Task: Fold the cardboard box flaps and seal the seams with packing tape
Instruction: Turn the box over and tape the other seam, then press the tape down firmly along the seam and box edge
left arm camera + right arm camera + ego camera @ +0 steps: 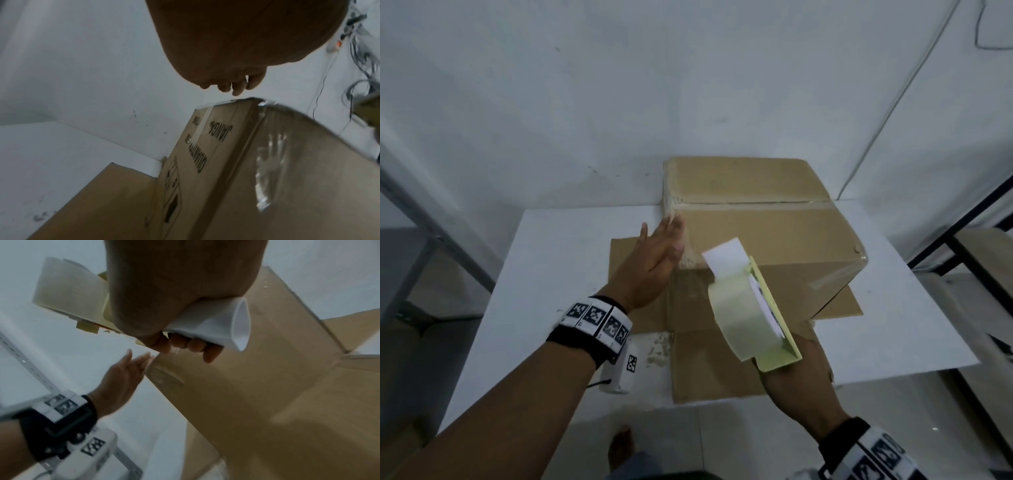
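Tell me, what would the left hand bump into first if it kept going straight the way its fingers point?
Most likely the cardboard box. The left hand is open, fingers aimed at the box's near left corner; whether they already touch is unclear.

On the side of the cardboard box point(205, 162), in the left wrist view, we read black print standing upside down. The largest word reads "JANGA" and runs on under a strip of clear tape point(202, 125), so we cannot tell how it ends. Beside it we make out "QUANTITY", followed by digits too blurred for us to read, and a fragment ending in "TING". Lower on the same side we see a framed column of black handling symbols point(171, 191), one of them an arrow; the rest are too smeared to name. On the wristbands point(599, 317) we see square black-and-white coded markers, which carry no letters that we can read.
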